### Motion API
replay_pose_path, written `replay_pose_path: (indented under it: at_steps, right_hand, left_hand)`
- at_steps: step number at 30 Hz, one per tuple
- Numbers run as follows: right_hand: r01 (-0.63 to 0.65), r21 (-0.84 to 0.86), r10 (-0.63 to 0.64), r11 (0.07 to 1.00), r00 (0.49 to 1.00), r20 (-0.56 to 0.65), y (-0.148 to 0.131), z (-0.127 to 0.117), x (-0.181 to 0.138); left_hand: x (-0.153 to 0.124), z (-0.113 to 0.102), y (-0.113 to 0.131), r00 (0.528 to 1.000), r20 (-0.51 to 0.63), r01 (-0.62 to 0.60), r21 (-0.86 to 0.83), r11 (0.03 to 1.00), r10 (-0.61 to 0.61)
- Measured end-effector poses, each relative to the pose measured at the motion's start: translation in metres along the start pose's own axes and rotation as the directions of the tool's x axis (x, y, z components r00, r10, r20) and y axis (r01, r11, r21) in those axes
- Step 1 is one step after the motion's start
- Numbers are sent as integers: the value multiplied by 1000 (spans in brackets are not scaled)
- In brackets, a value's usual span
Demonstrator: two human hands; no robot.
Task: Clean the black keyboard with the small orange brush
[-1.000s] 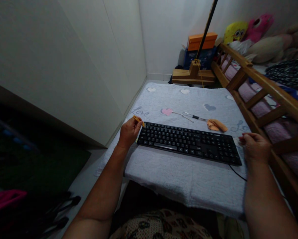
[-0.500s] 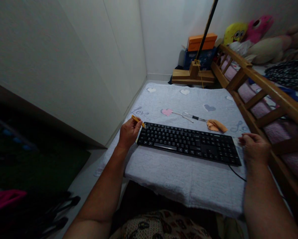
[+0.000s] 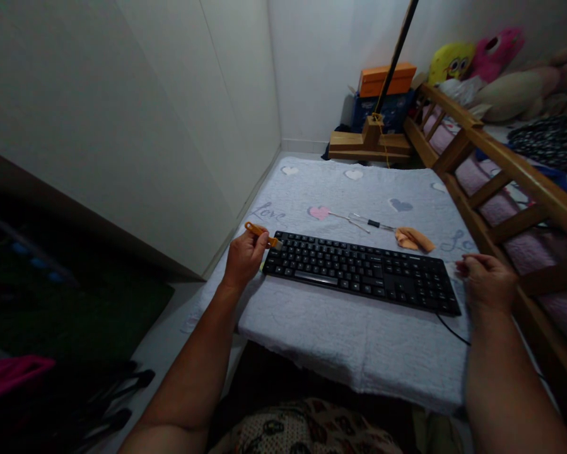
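While keyboard (image 3: 361,271) lies between them, left hand (image 3: 244,257) grips brush (image 3: 274,242); right hand (image 3: 491,280) loosely closed.

I see left fingers (image 3: 263,241) pinching an orange brush (image 3: 274,242) at the left end of a black keyboard (image 3: 359,270) — right fingers (image 3: 477,259) near the other.

The keyboard (image 3: 361,272) looks like matt black plastic, its space bar (image 3: 316,278) glossier; the brush handle (image 3: 253,229) seems smooth orange plastic. The cover (image 3: 311,321) is matt, rough-textured cloth, the bed rail (image 3: 520,161) slightly shiny wood.
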State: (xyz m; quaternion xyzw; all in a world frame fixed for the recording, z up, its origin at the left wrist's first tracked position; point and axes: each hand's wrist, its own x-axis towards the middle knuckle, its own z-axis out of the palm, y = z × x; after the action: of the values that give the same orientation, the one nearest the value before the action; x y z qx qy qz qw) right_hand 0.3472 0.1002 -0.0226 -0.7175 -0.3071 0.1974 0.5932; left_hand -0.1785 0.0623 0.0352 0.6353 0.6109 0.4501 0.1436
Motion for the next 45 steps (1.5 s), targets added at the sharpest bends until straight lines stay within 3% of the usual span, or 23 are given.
replay_pose_path:
  at_steps: [7, 14, 23, 31, 37, 45]
  right_hand:
    - [64, -41, -61, 997, 997, 49, 6, -3, 2]
    - [24, -36, -24, 999, 1000, -4, 3, -1, 2]
    - [12, -14, -13, 1000, 1000, -2, 3, -1, 2]
    - [2, -6, -2, 1000, 1000, -4, -2, 0, -2]
    - [-9, -2, 9, 1000, 1000, -7, -3, 1, -1]
    - [48, -45, -49, 998, 999, -12, 9, -1, 6]
  left_hand:
    - [-5, 10, -7, 998, -14, 55, 67, 996, -54]
    - [-8, -1, 1, 991, 112, 54, 136, 989, -69]
    - [-9, -3, 5, 994, 97, 43, 155, 987, -58]
    - [-13, -12, 9, 982, 187, 0, 199, 980, -38]
    - [-12, -15, 15, 992, 100, 62, 112, 992, -73]
    - [-18, -5, 12, 993, 54, 89, 182, 979, -100]
